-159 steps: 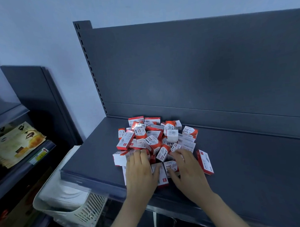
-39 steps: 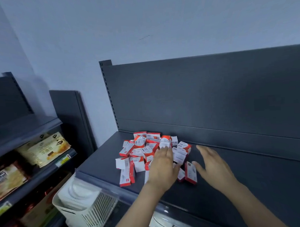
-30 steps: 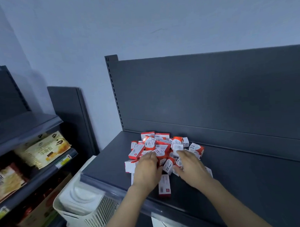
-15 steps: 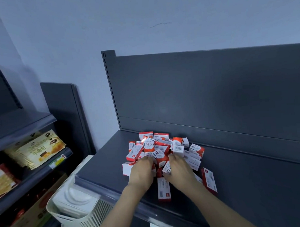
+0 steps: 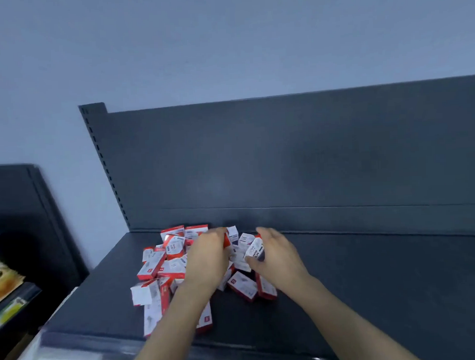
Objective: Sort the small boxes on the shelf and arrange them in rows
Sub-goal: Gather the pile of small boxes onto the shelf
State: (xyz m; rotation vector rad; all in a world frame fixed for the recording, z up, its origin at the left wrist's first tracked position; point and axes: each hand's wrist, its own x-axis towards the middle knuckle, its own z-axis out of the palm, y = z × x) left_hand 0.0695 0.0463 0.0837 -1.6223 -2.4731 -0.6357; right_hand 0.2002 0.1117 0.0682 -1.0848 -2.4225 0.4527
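On the dark shelf (image 5: pixel 369 283), small boxes (image 5: pixel 164 266) lie heaped, the right hand (image 5: pixel 279 255) pinching one box (image 5: pixel 256 250) by its sides, the left hand (image 5: pixel 206 257) apparently curled around another; they look light, stiff, crushable.

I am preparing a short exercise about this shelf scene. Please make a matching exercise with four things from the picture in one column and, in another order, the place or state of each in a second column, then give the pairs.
Things
1. left hand
2. right hand
3. heap of small red and white cardboard boxes
4. dark grey metal shelf board

Place or state
A. lies jumbled, not in rows
B. bare on its right part
C. holds a white box with printed text
D. rests on top of the heap

Pairs: 1-D, 2-C, 3-A, 4-B
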